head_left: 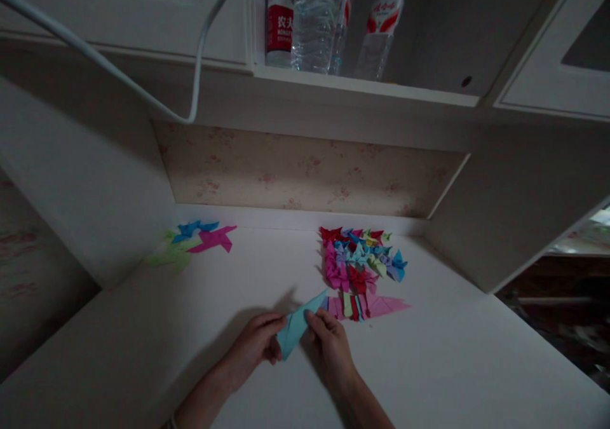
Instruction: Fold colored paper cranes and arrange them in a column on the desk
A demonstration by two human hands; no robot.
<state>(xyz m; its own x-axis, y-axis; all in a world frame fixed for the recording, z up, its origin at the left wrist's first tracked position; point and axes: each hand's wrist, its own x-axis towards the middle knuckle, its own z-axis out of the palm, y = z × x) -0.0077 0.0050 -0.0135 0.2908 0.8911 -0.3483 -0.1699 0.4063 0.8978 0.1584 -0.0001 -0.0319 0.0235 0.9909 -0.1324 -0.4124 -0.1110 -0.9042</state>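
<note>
Between my hands, above the white tabletop, is a folded piece of light blue paper (pixel 296 328) with a long pointed end towards the upper right. My left hand (pixel 261 340) pinches its left edge. With thumb and fingers my right hand (pixel 331 343) grips its right side. Just behind my right hand lies a row of folded paper strips (pixel 353 306) in pink, green and red, with a pink pointed piece (pixel 387 304) at its right end. Beyond that sits a cluster of small colourful folded paper figures (pixel 357 257).
At the back left of the tabletop (pixel 267 257) lie pink (pixel 214 239), blue (pixel 190 229) and green (pixel 174 251) folded papers. Overhead, a shelf (pixel 362 88) holds several plastic bottles (pixel 314 22). A white bent arm or tube (pixel 119 76) hangs at the upper left.
</note>
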